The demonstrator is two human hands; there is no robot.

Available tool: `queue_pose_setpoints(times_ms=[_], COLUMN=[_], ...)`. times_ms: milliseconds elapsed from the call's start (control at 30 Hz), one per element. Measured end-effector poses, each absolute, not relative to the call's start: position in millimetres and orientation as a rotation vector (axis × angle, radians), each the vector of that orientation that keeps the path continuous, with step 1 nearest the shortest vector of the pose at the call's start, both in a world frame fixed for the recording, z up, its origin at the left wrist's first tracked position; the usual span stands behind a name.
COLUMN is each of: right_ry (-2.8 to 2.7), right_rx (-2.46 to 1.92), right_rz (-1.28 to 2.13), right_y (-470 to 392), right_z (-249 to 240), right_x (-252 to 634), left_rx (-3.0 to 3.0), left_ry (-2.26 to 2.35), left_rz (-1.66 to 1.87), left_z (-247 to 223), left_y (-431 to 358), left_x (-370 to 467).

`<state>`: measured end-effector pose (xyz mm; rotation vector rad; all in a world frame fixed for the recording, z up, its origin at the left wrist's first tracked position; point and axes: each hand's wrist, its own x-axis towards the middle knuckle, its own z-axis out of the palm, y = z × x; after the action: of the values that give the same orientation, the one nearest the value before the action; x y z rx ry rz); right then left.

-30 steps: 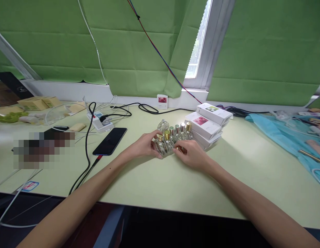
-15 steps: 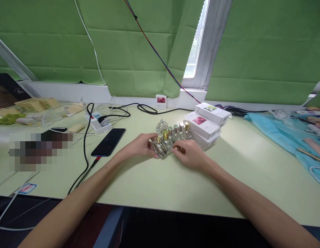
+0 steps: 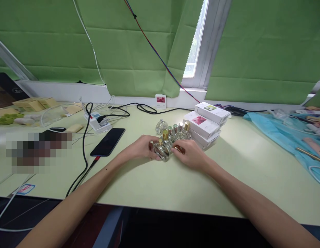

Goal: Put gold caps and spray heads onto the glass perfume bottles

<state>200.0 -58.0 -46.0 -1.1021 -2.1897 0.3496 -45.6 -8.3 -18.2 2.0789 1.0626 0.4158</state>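
Observation:
With thumb and fingers around its side, my left hand [image 3: 143,146] grips the front-left glass perfume bottle [image 3: 163,153] on the table. That bottle has a small gold top and seems slightly tilted. Between the curled fingers of my right hand [image 3: 191,152], a shiny gold-brown cap [image 3: 180,149] shows in part. Behind runs a row of several clear perfume bottles with gold, green and silver caps, among them a gold-capped bottle [image 3: 165,135]. A rounder glass bottle [image 3: 161,126] stands apart at the back. My right fingers hide the lower part of the row.
White boxes [image 3: 201,124] are stacked just right of the bottles. A small white box [image 3: 160,101] leans by the wall. Left lie a black phone [image 3: 107,142] on its cable and a power strip [image 3: 98,125]. Blue sheeting [image 3: 268,129] with assorted items covers the right side.
My left hand and the front-left perfume bottle have shifted slightly right and toward me. My right hand stays almost in place with the cap.

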Motion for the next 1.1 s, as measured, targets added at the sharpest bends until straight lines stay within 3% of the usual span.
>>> queue_pose_setpoints(times_ms=[1100], right_ry=[-2.172], right_rx=[-1.09], right_rz=[0.308], right_y=[-56.3], right_z=[-51.4], right_x=[201.5], left_rx=[2.184], left_ry=[1.06], left_rz=[0.374], left_z=[-15.0], left_y=[-14.4], left_x=[-40.1])
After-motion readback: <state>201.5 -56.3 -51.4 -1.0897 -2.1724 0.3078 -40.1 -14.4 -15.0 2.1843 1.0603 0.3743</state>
